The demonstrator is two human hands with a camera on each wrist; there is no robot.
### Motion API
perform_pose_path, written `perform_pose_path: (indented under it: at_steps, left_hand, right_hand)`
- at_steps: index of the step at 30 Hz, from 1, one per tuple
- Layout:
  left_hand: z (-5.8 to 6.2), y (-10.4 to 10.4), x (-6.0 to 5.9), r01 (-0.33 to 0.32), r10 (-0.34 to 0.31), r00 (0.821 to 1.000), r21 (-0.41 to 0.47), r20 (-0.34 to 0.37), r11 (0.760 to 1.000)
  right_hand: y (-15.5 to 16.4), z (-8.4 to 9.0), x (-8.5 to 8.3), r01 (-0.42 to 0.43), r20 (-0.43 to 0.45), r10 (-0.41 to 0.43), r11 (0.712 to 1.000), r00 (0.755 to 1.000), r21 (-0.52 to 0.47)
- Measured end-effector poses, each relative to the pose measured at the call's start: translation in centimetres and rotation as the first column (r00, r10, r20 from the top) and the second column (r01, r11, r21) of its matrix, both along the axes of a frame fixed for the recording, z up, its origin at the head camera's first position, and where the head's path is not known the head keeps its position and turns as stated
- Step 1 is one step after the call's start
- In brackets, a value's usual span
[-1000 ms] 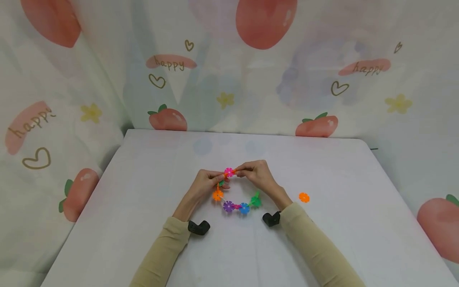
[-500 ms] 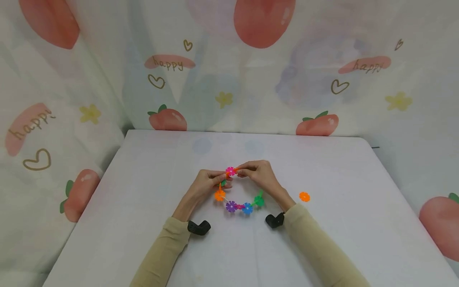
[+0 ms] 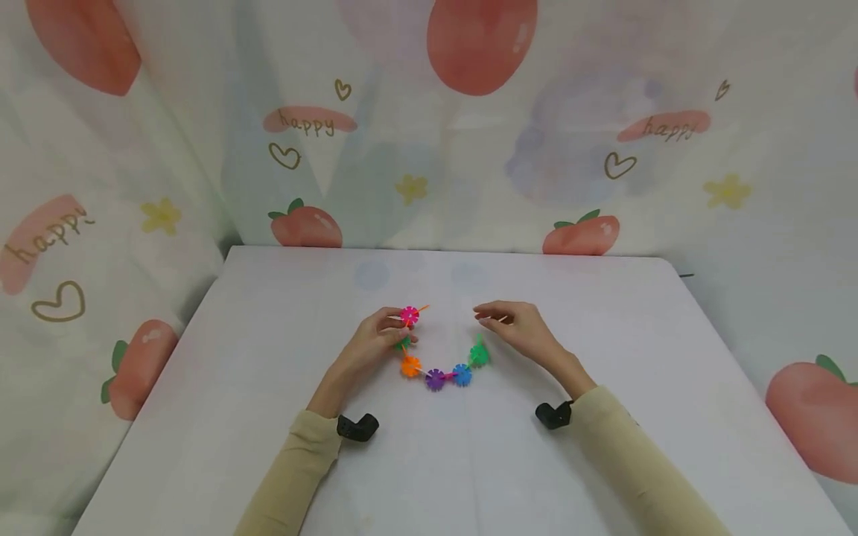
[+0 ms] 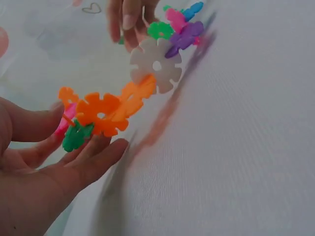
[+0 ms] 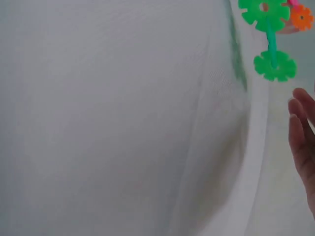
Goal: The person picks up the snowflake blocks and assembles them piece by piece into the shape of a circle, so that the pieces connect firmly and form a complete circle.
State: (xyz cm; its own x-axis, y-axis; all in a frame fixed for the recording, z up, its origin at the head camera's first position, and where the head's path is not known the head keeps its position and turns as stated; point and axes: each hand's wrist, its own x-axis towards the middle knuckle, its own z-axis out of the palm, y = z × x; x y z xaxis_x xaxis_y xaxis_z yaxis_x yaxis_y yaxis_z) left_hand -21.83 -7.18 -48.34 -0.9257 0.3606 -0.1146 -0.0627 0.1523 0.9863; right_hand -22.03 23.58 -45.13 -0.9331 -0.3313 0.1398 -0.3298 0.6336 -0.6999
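A chain of interlocking plastic snowflake discs curves in an open U above the white table. In the head view it runs from a pink disc through orange, purple and blue to a green disc. My left hand pinches the left end, thumb by a dark green disc in the left wrist view; a white disc shows further along. Beyond the chain's free green end, my right hand holds nothing, its fingers slightly bent and apart from the discs.
The white table reaches back to a printed curtain with hearts and fruit. Black wrist devices sit at both sleeve cuffs.
My right hand has let go of the orange piece by the pink disc and moved right. My left hand has shifted slightly left with the chain. The loose orange disc no longer shows.
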Motion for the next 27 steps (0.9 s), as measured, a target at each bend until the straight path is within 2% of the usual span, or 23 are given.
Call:
perform_pose_path:
  at_steps: [5, 15, 22, 27]
  left_hand:
    - [0.1, -0.8, 0.1, -0.04, 0.041, 0.999, -0.045, 0.007, 0.998]
    - [0.2, -1.1, 0.7, 0.023, -0.029, 0.999, -0.158, -0.034, 0.987]
    - [0.0, -1.5, 0.9, 0.009, -0.003, 0.999, -0.117, 0.052, 0.993]
    - [0.2, -1.5, 0.8, 0.016, -0.011, 0.999, -0.122, 0.042, 0.992]
  right_hand:
    - [3.5, -0.1, 1.4, 0.037, -0.029, -0.035, 0.997, 0.999, 0.069]
    - [8.6, 0.2, 4.6, 0.073, 0.015, -0.076, 0.985, 0.997, 0.159]
    - [10.6, 0.2, 5.8, 0.066, 0.083, -0.082, 0.983, 0.993, 0.174]
    - [11.4, 0.4, 6.2, 0.09, 0.113, -0.118, 0.97, 0.987, 0.226]
